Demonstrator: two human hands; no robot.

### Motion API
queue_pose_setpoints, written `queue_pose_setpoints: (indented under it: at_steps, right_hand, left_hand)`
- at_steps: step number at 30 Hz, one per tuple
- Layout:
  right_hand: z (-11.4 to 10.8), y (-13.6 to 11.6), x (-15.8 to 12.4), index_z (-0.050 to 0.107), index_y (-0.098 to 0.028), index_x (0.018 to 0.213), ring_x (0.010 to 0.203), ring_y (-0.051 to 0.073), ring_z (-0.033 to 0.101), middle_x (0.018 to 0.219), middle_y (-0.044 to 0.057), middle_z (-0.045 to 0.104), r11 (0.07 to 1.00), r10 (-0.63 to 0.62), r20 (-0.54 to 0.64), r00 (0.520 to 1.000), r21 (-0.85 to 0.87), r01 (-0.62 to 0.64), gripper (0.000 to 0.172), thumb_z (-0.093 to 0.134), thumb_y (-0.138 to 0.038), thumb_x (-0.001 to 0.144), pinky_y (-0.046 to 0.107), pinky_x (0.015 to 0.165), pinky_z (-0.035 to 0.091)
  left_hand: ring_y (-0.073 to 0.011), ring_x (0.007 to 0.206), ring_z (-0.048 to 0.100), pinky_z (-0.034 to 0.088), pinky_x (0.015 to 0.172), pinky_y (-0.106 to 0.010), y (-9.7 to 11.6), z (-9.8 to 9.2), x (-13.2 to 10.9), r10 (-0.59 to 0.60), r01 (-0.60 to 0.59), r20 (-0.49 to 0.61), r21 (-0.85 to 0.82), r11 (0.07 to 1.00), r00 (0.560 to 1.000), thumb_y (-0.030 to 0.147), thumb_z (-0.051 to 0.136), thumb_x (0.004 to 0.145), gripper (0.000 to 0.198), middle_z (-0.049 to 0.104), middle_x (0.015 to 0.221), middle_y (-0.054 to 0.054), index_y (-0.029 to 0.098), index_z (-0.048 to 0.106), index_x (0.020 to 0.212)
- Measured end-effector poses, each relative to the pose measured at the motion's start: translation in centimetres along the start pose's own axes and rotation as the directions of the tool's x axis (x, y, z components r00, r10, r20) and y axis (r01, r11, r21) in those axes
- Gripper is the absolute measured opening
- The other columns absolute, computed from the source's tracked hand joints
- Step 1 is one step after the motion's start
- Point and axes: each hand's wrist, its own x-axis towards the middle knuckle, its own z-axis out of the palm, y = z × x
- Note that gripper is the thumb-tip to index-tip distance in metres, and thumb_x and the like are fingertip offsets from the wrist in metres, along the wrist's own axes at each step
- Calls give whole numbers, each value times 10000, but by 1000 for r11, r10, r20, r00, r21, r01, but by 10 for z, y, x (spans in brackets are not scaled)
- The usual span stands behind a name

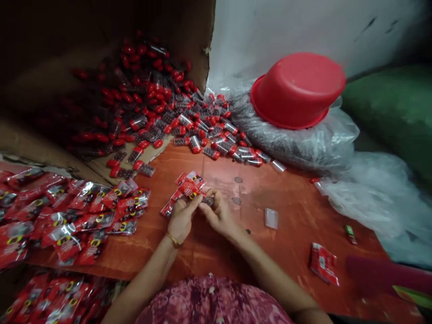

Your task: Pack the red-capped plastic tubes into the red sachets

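My left hand (182,220), with a thin bangle at its wrist, pinches the near edge of a red printed plastic packet (190,185). My right hand (220,212) meets it from the right, its fingers curled around a small dark piece (209,201) that looks like one of the red-capped clear containers; the fingers cover most of it. Both hands are closed, thumbs almost touching, above the orange-red tabletop. Beneath the left hand, another red packet (166,209) lies partly hidden.
Red-capped clear containers (185,120) spill from a cardboard box (208,49). Filled red packets (94,220) pile up at left. A red tub (300,90) sits upside down on a plastic bag (283,141). At right lie a clear plastic piece (271,218) and a red packet bundle (323,263).
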Motion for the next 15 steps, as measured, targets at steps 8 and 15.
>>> queue_pose_setpoints:
  at_steps: [8,15]
  right_hand:
    - [29,-9,38,356,-40,1281,576,214,585,761,125,653,808,-87,141,986,-569,152,551,250,-416,892,318,538,414]
    - [-9,-20,158,393,-77,1328,1052,307,527,1194,202,556,586,-105,28,994,-806,85,623,325,-505,881,426,869,403]
  left_hand:
    - [-222,799,637,504,705,-297,0,-21,13,52,-44,-97,87,995,994,373,770,550,250,697,680,-43,167,690,666]
    - [-247,842,655,488,850,-366,38,-50,7,85,-26,-182,303,953,980,457,699,625,319,723,806,-88,166,734,750]
